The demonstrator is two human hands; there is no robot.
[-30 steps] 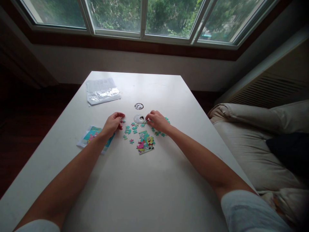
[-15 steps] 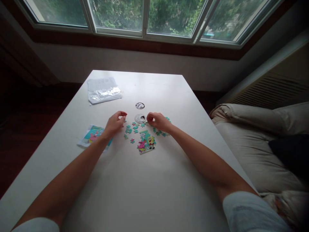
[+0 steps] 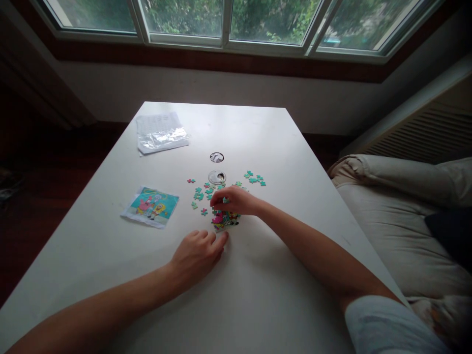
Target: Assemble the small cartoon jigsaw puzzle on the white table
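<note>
A partly joined jigsaw puzzle point(image 3: 225, 221) with colourful cartoon figures lies on the white table, its upper part hidden by my right hand. My right hand point(image 3: 236, 199) is over its top edge, fingers pinched at the upper left corner on what looks like a small puzzle piece, mostly covered. Below, my left hand point(image 3: 201, 250) rests on the table with the index finger stretched to the puzzle's bottom edge and the other fingers loosely curled, holding nothing. Loose green puzzle pieces point(image 3: 198, 194) are scattered left of and behind the puzzle, with more pieces point(image 3: 254, 178) to the right.
A picture packet point(image 3: 153, 206) with the cartoon figures lies on the left of the table point(image 3: 258, 285). Farther back are a clear plastic bag with paper point(image 3: 162, 132) and two round table inserts point(image 3: 217, 157). A beige sofa point(image 3: 368, 211) stands at the right, beneath windows ahead.
My right hand has moved from the loose pieces at the back to the joined puzzle. My left hand has come down and right to the puzzle's bottom edge, uncovering the packet.
</note>
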